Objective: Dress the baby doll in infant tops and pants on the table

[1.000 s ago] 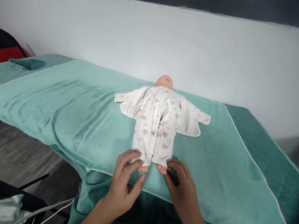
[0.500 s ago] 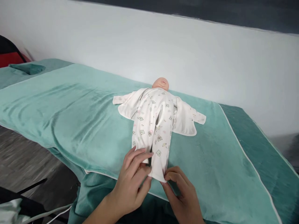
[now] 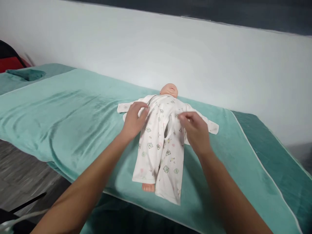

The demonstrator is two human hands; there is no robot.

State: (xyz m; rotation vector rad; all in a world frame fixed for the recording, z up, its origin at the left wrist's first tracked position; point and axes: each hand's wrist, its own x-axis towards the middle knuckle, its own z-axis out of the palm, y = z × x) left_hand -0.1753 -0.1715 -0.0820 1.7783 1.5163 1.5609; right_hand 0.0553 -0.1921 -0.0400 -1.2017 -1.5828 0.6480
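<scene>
White outfit point(image 3: 152, 139), btwn hands point(image 3: 134, 121) point(image 3: 197, 130), poss. touching

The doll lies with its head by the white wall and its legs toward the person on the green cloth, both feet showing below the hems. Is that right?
Not quite: the head view shows just one foot, below the left-hand trouser leg as pictured; none shows below the other. The doll, wall and cloth are as you say.
</scene>
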